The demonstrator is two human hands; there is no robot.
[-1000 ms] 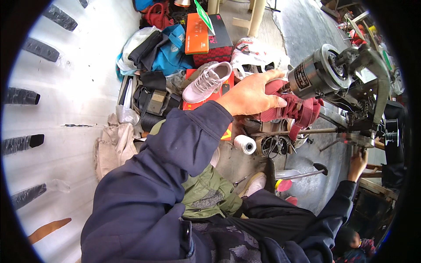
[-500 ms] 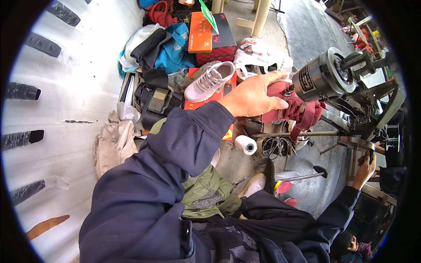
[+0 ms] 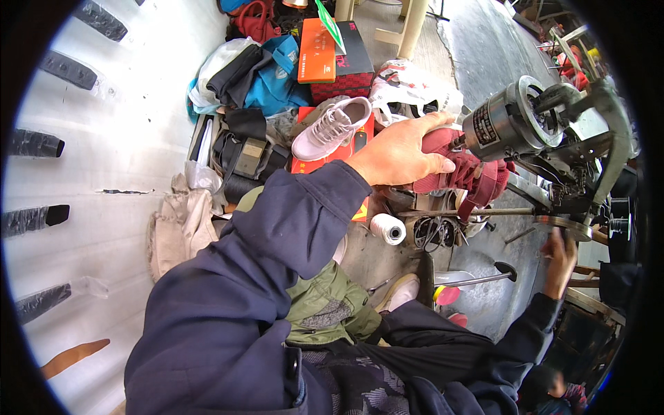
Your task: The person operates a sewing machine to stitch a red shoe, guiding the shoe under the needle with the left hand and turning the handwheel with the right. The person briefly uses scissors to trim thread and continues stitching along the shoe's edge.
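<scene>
My left hand (image 3: pixel 407 149) grips a dark red strapped shoe (image 3: pixel 476 176) under the metal head of a sewing machine (image 3: pixel 512 117), thumb and fingers spread over its near end. At the lower right of the machine, my right hand (image 3: pixel 557 263) is raised just below a round wheel (image 3: pixel 567 228); its fingertips are blurred, so whether they grip the wheel is unclear. A white thread cone (image 3: pixel 386 228) lies below the shoe. A pale pink sneaker (image 3: pixel 325 130) rests on an orange-red box (image 3: pixel 308 166) left of my left hand.
Stacked boxes (image 3: pixel 317 52), blue bags (image 3: pixel 277 66) and a white plastic bag (image 3: pixel 408 86) lie at the back. A white panel (image 3: pixel 97 180) runs along the left. A metal stand (image 3: pixel 470 280) stands below the machine. Another person (image 3: pixel 557 387) is at the lower right edge.
My right hand moved right and up along the wheel, then dropped back slightly left, blurring. The machine head shifted a little right in the picture. My left hand stays on the red shoe.
</scene>
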